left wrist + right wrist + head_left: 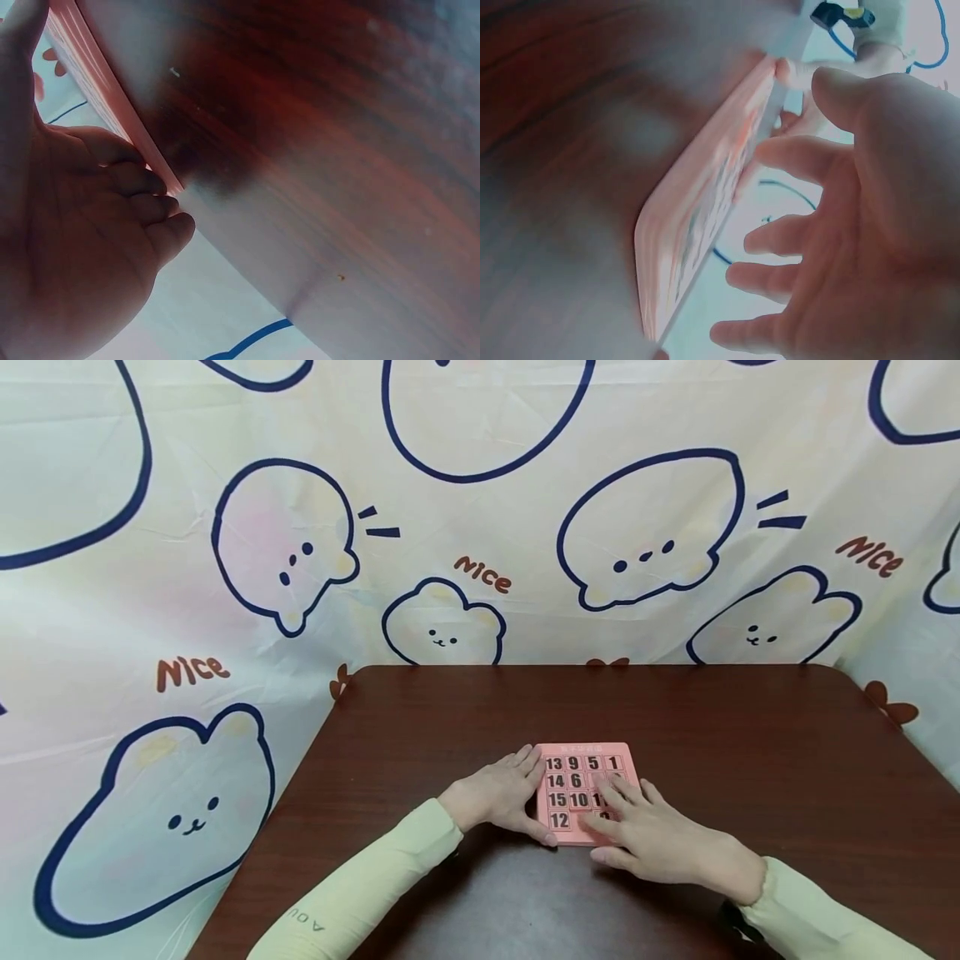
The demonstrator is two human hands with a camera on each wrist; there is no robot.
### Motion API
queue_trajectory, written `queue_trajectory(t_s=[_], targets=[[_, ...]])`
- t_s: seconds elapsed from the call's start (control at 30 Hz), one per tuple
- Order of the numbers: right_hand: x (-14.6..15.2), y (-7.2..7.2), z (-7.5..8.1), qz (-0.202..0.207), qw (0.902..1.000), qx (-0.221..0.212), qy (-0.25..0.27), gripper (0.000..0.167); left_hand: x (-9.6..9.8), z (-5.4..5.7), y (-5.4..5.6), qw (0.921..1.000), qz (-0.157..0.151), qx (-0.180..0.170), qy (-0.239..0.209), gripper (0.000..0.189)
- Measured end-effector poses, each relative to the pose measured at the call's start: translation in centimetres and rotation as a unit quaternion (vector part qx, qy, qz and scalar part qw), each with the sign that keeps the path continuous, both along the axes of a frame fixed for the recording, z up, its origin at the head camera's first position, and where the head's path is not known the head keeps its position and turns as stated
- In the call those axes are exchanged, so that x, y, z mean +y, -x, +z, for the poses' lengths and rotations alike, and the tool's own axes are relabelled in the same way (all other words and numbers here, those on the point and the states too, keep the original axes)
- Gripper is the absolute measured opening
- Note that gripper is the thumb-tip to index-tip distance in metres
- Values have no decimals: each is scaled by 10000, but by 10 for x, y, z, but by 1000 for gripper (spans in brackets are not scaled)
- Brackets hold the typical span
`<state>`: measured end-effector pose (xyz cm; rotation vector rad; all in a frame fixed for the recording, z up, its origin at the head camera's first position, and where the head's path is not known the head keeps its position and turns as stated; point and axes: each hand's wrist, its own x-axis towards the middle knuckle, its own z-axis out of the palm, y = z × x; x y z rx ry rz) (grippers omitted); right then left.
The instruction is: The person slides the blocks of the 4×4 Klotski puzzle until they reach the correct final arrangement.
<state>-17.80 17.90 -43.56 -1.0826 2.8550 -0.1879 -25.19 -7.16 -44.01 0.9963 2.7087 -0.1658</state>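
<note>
A pink sliding number puzzle (576, 790) lies flat on the dark table, with black numerals on its tiles. My left hand (498, 793) rests against its left side, fingers extended along the edge and thumb at the near left corner. In the left wrist view, the fingertips meet the puzzle's pink edge (112, 97). Over the puzzle's right part, my right hand (651, 835) is spread, hiding several tiles. The right wrist view shows its fingers (772, 236) apart, above the puzzle's face. Whether a right fingertip touches a tile, I cannot tell.
The brown wooden table (450, 710) extends around the puzzle on all sides. Behind it hangs a pale cloth (525, 518) printed with blue-outlined cartoon animals. Light green sleeves (367, 885) cover both forearms.
</note>
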Motion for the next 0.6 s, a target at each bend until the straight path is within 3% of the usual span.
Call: queue_trajectory(t_s=[0.27,0.6], targets=[[-21,2,0,328,9995,-40,0,54,-1,0,0,10000,-31,68,3,124],[-21,3,-5,245,9997,-48,-76,52,0,0,0,10000,-19,31,24,124]])
